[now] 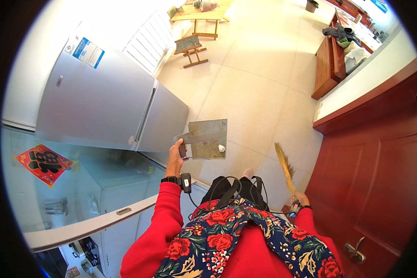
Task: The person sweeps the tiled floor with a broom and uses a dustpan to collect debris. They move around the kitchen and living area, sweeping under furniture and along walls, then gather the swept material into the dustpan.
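Note:
My left hand (pixel 176 156) grips the handle of a metal dustpan (pixel 205 139), held out in front of me over the tiled floor. Dirt and a crumpled white scrap (pixel 221 148) lie in the pan. On the other side, my right hand (pixel 301 199) holds a straw hand broom (pixel 285 163) by its bound handle, bristles pointing forward and away from me. The broom is apart from the dustpan. Whether its bristles touch the floor, I cannot tell.
A grey refrigerator (pixel 100 93) and a sliding glass door (pixel 125 180) stand to the left. A dark red door (pixel 365 173) is close on the right. Ahead are a folding stool (pixel 188 43), a wooden table (pixel 205 14) and a wooden bench (pixel 325 66) with cloth items.

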Motion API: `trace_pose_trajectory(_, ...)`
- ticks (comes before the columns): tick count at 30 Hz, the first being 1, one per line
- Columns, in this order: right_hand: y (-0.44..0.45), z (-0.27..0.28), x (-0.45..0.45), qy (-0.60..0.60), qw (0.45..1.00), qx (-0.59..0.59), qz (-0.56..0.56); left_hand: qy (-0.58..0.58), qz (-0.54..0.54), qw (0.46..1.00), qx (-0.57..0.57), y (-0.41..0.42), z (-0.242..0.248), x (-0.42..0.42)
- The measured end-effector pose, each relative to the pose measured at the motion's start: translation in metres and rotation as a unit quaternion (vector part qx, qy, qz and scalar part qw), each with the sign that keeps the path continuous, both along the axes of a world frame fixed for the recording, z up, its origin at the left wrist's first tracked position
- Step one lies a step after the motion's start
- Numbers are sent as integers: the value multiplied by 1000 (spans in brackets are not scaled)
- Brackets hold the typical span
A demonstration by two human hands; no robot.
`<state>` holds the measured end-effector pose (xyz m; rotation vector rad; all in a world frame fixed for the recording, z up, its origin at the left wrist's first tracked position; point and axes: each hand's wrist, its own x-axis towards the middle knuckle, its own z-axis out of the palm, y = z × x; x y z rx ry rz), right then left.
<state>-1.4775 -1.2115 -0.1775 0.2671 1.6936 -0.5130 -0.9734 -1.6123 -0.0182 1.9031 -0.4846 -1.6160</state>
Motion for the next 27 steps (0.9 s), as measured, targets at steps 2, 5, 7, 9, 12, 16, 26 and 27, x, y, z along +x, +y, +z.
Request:
trace_pose_trajectory(2,-40,14,-4,23,999,-26,8,-1,14,1000,-3,-17,4,-9)
trace_pose_trajectory(5,-87,34,-6,37,997,-35,51,11,28,1000,-2,-44,2,-18)
trace_pose_trajectory(7,-109,40,-11,9,996,-63,56,21,32,999,-10,-62,-1,-22)
trace_pose_trajectory(9,-125,39,-19,-7,995,-67,73,0,51,999,-3,-79,-10,-29)
trace_pose_trajectory(12,-142,22,-34,-22,992,-61,108,-13,69,997,6,-114,-24,-36)
trace_pose_trajectory(16,-155,-15,-54,-12,976,-79,205,19,25,999,4,-182,-36,-45)
trace_pose_trajectory(26,-251,-32,-88,-55,986,15,158,42,-16,998,45,-298,-43,-75)
trace_pose_trajectory(27,-265,-21,-84,-41,991,-5,124,44,-18,997,68,-307,-46,-76)
